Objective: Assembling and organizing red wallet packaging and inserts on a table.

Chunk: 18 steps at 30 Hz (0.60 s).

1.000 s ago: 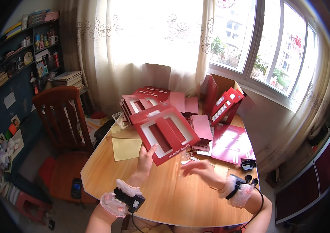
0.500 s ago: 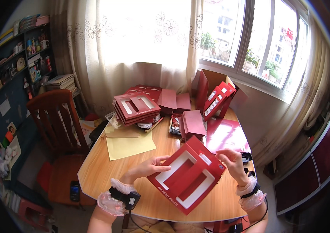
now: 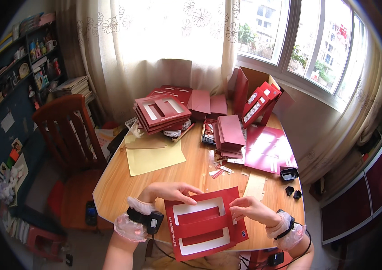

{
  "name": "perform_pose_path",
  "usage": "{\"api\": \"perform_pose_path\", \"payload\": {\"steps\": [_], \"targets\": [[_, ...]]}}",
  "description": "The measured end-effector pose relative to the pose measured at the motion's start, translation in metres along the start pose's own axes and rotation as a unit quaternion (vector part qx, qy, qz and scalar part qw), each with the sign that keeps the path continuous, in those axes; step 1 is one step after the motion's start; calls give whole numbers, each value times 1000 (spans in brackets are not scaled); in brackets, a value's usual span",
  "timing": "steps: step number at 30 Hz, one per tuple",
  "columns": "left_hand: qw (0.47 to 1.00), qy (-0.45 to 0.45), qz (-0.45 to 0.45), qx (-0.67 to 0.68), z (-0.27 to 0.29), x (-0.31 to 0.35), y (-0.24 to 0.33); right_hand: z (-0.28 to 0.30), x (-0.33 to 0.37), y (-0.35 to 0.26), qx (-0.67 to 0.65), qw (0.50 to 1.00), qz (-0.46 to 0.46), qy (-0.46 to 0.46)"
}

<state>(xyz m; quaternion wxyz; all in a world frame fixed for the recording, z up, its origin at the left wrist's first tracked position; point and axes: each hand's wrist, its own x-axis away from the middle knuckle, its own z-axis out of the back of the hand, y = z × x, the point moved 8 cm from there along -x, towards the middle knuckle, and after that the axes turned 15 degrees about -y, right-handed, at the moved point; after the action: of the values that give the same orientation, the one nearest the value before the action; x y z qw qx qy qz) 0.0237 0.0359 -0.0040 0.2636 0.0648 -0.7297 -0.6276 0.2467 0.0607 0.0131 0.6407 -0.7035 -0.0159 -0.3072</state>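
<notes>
A flat red card box with two long cut-out windows lies tilted at the table's near edge. On its top left edge rests my left hand, thumb over the front, the other fingers along the upper edge. My right hand is closed in a pinch over the box's right part. Just under those fingertips a bit of a small white label shows; whether the fingers grip it is hidden. Both wrists wear bands with cables.
Stacked red boxes stand at the back left beside a yellow sheet. Pink-red boxes pile up mid-table, with small loose labels before them. An open carton holds more boxes. Black parts lie at the right edge.
The red box has turned and come down nearer to me. My right hand has moved from beyond its edge onto its front, over the white label. The view has shifted slightly.
</notes>
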Motion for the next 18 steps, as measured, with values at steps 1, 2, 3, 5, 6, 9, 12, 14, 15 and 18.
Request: {"api": "perform_pose_path", "payload": {"steps": [1,2,3,5,6,9,12,14,15,18], "targets": [[1000,-1,-8,6,-3,0,4,-2,0,4,-18,1000,-19,7],[1000,-2,-16,11,-5,0,6,-5,1,8,-35,999,-37,13],[1000,-1,-16,12,-5,1,4,-8,2,6,-36,999,-37,12],[1000,6,3,-11,-2,3,-2,-11,3,6,-49,997,-52,22],[1000,6,3,-10,-2,3,-1,-10,4,8,-49,997,-53,22],[999,5,37,-30,-2,4,-1,-17,4,23,-96,994,-60,-6],[1000,-20,-1,-16,-5,1,0,-24,1,27,-154,987,-32,-16],[999,17,27,-31,2,2,-10,-20,4,24,-122,991,-26,46],[999,18,27,-31,2,1,-8,-22,5,21,-121,991,-26,45],[998,-13,-20,-51,-9,-2,12,-18,8,15,-73,994,-15,78]]}}
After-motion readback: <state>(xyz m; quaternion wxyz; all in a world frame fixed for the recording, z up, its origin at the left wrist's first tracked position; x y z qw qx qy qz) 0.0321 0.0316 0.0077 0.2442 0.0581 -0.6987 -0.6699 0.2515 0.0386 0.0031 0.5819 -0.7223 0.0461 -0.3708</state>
